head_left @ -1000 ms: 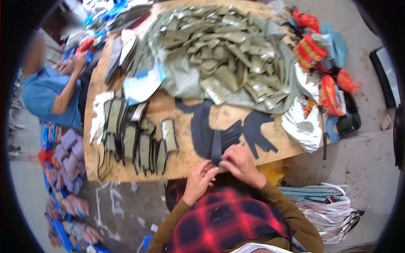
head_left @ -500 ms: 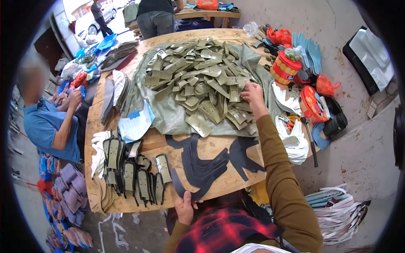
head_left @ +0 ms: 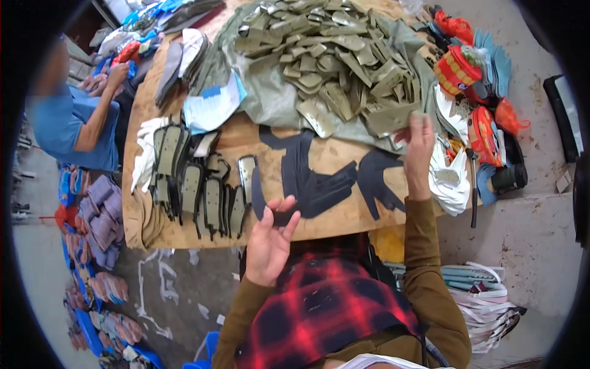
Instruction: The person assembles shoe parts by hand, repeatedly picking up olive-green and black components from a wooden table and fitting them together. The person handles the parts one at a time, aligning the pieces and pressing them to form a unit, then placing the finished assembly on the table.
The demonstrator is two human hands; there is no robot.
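Note:
My right hand [head_left: 419, 144] pinches the edge of an olive-green curved plate [head_left: 391, 119] at the lower right of a big heap of similar plates [head_left: 335, 92]. Its fingertips are slightly blurred. Palm up at the table's front edge, my left hand [head_left: 270, 246] has its thumb and fingers apart. A dark curved strip [head_left: 259, 190] lies right by those fingers, partly hidden behind them. Further dark flat cut pieces [head_left: 301, 178] lie overlapping in front of the heap, with another group [head_left: 375, 181] to their right.
Black-edged olive plates [head_left: 190, 190] stand in rows on the left, beside white pieces [head_left: 146, 150] and a paper sheet [head_left: 212, 111]. White gloves [head_left: 447, 178], a hammer [head_left: 473, 190] and a red tin [head_left: 458, 69] sit on the right. A person in blue [head_left: 80, 123] works at the left.
My view has tilted down toward the table's front. The right hand has drawn nearer with a plate at its fingers. My left hand has turned palm up and its fingers have spread.

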